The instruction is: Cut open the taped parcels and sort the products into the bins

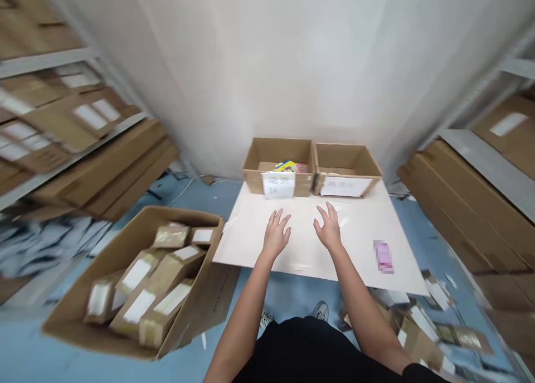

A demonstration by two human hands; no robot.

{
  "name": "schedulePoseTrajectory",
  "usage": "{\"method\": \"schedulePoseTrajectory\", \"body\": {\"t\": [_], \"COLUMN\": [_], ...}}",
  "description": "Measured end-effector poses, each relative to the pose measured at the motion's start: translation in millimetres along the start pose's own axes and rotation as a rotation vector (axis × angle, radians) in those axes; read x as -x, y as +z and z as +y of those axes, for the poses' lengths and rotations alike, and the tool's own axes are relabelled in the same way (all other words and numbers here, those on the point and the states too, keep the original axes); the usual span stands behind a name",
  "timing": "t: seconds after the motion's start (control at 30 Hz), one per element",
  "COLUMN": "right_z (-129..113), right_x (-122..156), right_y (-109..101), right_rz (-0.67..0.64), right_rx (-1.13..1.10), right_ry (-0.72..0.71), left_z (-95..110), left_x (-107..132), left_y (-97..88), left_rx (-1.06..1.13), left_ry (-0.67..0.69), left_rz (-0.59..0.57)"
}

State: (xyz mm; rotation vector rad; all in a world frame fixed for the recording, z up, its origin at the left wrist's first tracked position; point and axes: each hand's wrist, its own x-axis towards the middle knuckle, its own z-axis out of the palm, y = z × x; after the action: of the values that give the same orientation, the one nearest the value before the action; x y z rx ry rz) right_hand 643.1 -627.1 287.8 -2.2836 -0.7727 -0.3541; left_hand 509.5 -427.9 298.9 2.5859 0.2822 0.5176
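Observation:
Over the white tabletop, my left hand is held with its fingers spread and nothing in it. My right hand hovers a short way to its right, likewise empty with parted fingers. Beyond the left hand stands an open cardboard box with a handwritten white label; a few colourful packets lie inside. Side by side with it, past the right hand, is a second open cardboard box, also labelled; no contents show in its visible part. A blurred-out pink and purple item lies at the table's right.
On the floor at left, a large open carton holds several taped parcels. Shelves with cardboard boxes line the left and right. Several parcels are scattered on the blue floor at lower right. A pale wall rises behind.

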Motion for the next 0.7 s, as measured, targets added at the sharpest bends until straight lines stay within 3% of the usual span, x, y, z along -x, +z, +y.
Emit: {"method": "schedulePoseTrajectory", "body": {"t": [0.1, 0.2, 0.37, 0.43, 0.53, 0.7], "right_z": [-79.4, -161.3, -284.6, -320.8, -358.8, -394.3], "right_x": [-11.3, -5.8, 28.5, 40.8, 51.9, 56.2], "right_y": [66.5, 131.6, 213.5, 238.2, 272.4, 323.3], "right_rz": [-0.131, -0.255, -0.469, -0.539, -0.633, -0.758], "right_rx": [-0.057, -0.126, -0.238, -0.265, -0.284, -0.281], "right_ry": [-0.157, -0.299, -0.506, -0.569, -0.635, -0.686], "left_z": [-72.8, -138.7, -217.0, -238.8, -264.8, -298.6], "left_x": [45.7, 104.4, 205.8, 238.6, 274.0, 295.3], "left_y": [-57.7, -109.6, -173.1, -186.7, -193.2, -182.5], "left_rx": [-0.029, -0.053, -0.089, -0.083, -0.064, -0.011], "left_ry": [-0.177, -0.343, -0.626, -0.734, -0.870, -1.006], "left_rz": [0.082, 0.141, 0.238, 0.286, 0.348, 0.329]}}
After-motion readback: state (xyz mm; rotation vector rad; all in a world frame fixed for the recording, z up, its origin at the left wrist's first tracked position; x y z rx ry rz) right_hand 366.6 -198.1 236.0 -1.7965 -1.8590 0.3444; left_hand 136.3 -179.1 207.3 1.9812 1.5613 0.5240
